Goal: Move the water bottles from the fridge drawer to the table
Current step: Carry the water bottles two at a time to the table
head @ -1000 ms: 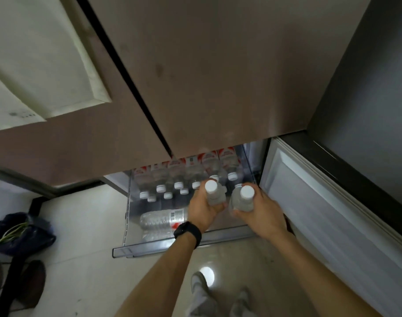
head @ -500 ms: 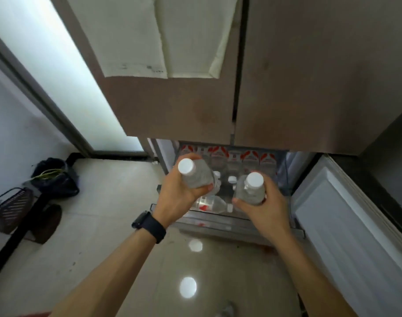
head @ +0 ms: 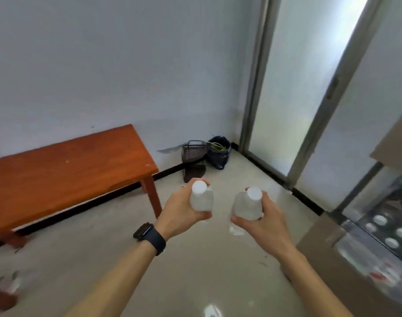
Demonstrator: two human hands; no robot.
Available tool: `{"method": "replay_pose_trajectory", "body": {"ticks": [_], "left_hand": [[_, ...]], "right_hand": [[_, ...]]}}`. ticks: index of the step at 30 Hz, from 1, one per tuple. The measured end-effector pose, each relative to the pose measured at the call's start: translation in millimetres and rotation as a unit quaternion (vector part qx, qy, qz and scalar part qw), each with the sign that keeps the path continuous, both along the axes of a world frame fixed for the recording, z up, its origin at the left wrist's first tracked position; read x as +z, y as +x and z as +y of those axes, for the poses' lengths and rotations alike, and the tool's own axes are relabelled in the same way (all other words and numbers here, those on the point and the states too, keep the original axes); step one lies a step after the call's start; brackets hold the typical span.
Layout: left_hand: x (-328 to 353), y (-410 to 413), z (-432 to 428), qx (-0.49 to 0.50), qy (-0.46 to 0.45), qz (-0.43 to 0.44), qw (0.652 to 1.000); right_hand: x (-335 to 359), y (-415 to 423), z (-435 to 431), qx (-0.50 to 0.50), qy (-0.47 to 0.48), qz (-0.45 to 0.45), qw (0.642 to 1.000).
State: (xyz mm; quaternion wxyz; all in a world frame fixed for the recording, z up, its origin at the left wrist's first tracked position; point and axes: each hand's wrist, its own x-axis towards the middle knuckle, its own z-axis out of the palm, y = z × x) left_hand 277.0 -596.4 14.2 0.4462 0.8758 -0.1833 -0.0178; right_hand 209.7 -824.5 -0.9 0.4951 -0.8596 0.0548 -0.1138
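My left hand (head: 180, 211) grips a clear water bottle (head: 201, 197) with a white cap, held upright over the floor. A second water bottle (head: 248, 204) of the same kind stands in the grip of my right hand (head: 261, 221). Both hands are at chest height in the middle of the view, a little apart. The orange-brown wooden table (head: 65, 170) stands against the wall at the left, its top bare. At the far right edge the open fridge drawer (head: 383, 236) shows several white bottle caps, blurred.
A dark basket (head: 193, 150) and a black bag (head: 219, 152) sit in the far corner by the sliding glass door (head: 293, 88). Something dark and blurred lies on the floor at the lower left (head: 3, 294). Shiny pale floor (head: 195, 271) spreads between me and the table.
The view has swung left from the fridge to the table and wall. Both hands have carried their bottles up out of the drawer, which now sits at the right edge.
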Motion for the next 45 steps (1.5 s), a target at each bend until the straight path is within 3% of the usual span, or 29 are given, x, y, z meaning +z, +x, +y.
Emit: {"method": "replay_pose_trajectory", "body": {"ticks": [7, 16, 28, 39, 45], "left_hand": [[7.8, -60.3, 236.9, 0.198, 0.011, 0.023, 0.98], [3.9, -96.6, 416.5, 0.355, 0.012, 0.051, 0.933], [-28.5, 18.0, 598.7, 0.41, 0.036, 0.082, 0.908], [-67.9, 121.0, 735.8, 0.432, -0.016, 0.148, 0.889], [-102.8, 185.4, 826.1, 0.401, 0.0, 0.174, 0.899]], "right_hand": [[5.6, 31.0, 221.2, 0.184, 0.012, 0.022, 0.983], [-1.3, 74.1, 414.7, 0.339, 0.019, 0.049, 0.939], [-38.3, 213.9, 604.2, 0.395, 0.015, 0.099, 0.913], [-70.0, 317.4, 742.6, 0.426, -0.015, 0.178, 0.887], [-93.0, 366.0, 833.6, 0.42, -0.044, 0.194, 0.885]]}}
